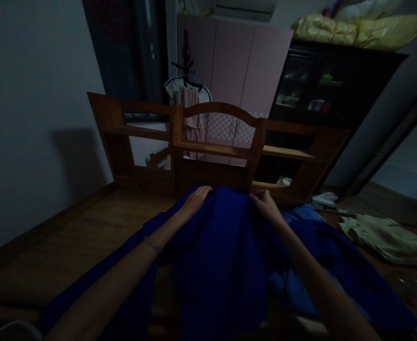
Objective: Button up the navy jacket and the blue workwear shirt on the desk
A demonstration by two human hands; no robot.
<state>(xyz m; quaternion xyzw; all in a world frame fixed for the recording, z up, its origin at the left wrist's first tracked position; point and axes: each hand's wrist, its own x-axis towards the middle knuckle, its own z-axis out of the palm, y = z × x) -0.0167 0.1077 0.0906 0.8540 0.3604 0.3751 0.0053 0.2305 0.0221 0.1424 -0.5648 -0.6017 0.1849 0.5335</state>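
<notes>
Touching the blue garment (222, 246) at lower centre, your left hand (196, 199) and right hand (266, 204) sit apart; whether either grips cannot be told. It seems largely spread out, though not yet flat or folded.

Left hand (196, 199) extended, right hand (266, 205) curled
</notes>
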